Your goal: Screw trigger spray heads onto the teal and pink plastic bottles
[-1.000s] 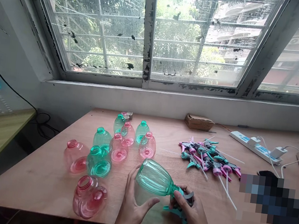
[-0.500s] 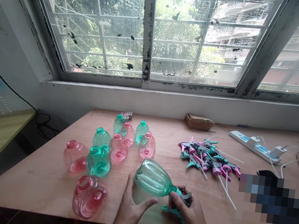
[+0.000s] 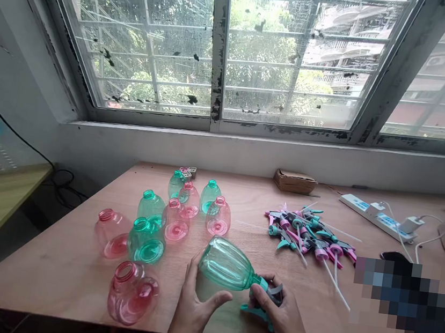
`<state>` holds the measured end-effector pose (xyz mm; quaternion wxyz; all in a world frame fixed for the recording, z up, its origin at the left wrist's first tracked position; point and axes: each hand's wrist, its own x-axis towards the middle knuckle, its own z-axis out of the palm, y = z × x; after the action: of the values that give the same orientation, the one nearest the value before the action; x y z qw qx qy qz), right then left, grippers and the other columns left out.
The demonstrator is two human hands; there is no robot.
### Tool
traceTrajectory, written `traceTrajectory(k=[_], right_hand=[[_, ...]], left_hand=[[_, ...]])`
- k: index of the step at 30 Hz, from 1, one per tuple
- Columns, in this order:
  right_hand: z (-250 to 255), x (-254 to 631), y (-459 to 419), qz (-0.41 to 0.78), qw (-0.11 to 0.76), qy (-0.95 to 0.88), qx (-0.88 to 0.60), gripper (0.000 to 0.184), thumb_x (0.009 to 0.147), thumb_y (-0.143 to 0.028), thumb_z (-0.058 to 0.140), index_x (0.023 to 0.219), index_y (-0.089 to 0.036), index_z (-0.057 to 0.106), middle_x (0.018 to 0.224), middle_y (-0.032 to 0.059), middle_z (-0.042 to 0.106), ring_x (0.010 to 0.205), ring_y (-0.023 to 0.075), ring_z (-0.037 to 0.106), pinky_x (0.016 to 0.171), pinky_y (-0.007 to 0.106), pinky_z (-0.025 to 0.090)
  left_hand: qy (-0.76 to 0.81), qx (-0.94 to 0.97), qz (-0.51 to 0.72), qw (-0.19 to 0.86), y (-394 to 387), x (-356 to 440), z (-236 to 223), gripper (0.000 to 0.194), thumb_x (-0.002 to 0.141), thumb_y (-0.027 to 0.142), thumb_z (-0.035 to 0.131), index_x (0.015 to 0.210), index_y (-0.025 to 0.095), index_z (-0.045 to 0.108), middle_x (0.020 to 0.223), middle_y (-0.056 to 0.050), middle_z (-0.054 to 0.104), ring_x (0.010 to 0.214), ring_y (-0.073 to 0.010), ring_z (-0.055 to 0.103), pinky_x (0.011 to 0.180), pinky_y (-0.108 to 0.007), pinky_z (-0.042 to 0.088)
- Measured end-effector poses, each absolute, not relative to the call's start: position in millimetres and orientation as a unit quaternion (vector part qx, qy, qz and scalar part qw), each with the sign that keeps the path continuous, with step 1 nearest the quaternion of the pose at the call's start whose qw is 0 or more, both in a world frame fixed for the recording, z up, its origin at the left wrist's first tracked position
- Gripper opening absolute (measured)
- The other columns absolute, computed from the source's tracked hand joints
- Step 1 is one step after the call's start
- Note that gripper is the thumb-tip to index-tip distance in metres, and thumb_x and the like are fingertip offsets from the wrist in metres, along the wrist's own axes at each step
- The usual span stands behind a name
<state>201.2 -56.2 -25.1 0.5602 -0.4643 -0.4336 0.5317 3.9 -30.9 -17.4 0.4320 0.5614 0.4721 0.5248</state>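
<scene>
Wooden tabletop (image 3: 66, 282) below a barred window (image 3: 222, 53). Green bottle (image 3: 226, 264) tilted, lower centre; spray head (image 3: 260, 282) at its neck, so they look joined. Seating tightness: can't tell. Right hand (image 3: 285, 317) pinches the head; left hand (image 3: 192, 311) spread wide by the base. Loose bottles (image 3: 177, 228) left of centre, sprayer pile (image 3: 307, 232) right.

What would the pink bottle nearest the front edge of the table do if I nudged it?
The pink bottle would probably feel light, since its clear walls show no liquid. Its glossy, rounded sides could be slippery. With nothing on its neck, it seems likelier to slide than tip.
</scene>
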Motion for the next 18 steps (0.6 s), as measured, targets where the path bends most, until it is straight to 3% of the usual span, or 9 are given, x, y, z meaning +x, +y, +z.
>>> traceTrajectory(k=[3,7,13,18], right_hand=[[-24.2,201.0,-57.5,0.535,0.553,-0.445,-0.458,0.033,0.08,-0.049,0.075,0.089,-0.018,0.065,0.065,-0.0004,0.066,0.062,0.0196,0.064,0.064,0.032,0.054],[-27.2,203.1,-56.7,0.533,0.578,-0.417,-0.457,0.033,0.082,-0.049,0.073,0.089,-0.018,0.064,0.065,-0.0006,0.066,0.062,0.0177,0.063,0.063,0.029,0.052],[-26.1,201.7,-58.0,0.535,0.564,-0.437,-0.453,0.031,0.083,-0.047,0.074,0.089,-0.018,0.064,0.065,-0.0004,0.066,0.063,0.0175,0.063,0.065,0.029,0.052],[-24.3,201.3,-58.5,0.545,0.548,-0.448,-0.449,0.032,0.082,-0.047,0.074,0.092,-0.019,0.064,0.065,-0.0012,0.065,0.064,0.0182,0.064,0.065,0.031,0.054]], left_hand=[[0.465,0.549,0.523,0.458,-31.3,4.2,-12.6,0.067,0.08,0.041,0.076,0.139,0.025,0.048,0.14,-0.009,0.059,0.137,-0.0325,0.046,0.117,-0.048,0.033],[0.458,0.559,0.533,0.44,-28.8,5.0,-16.9,0.07,0.079,0.036,0.078,0.141,0.03,0.047,0.15,-0.007,0.049,0.14,-0.0308,0.043,0.117,-0.044,0.035],[0.451,0.57,0.519,0.45,-31.9,4.9,-16.3,0.079,0.074,0.038,0.083,0.141,0.026,0.043,0.141,-0.011,0.057,0.138,-0.0338,0.045,0.117,-0.05,0.032],[0.446,0.547,0.526,0.474,-30.4,4.0,-14.6,0.064,0.082,0.041,0.075,0.138,0.024,0.046,0.138,-0.011,0.059,0.135,-0.0325,0.049,0.116,-0.048,0.033]])
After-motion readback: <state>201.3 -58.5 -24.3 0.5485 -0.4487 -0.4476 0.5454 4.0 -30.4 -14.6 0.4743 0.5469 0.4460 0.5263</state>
